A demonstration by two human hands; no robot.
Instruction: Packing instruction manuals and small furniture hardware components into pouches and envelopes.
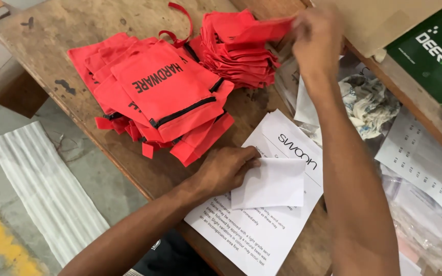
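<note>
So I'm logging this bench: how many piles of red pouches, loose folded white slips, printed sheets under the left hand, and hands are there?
Piles of red pouches: 2, a near pile and a far pile
Folded slip: 1
Printed sheet: 1
Hands: 2, left hand and right hand
Total: 6

My fingers [297, 23] pinch a red pouch [262, 29]; more red pouches [170, 97] with black zips and black lettering lie on the scuffed brown bench [78, 30]. White sheets [262, 225] carry black print; a green box [436, 51] sits nearby.
</note>
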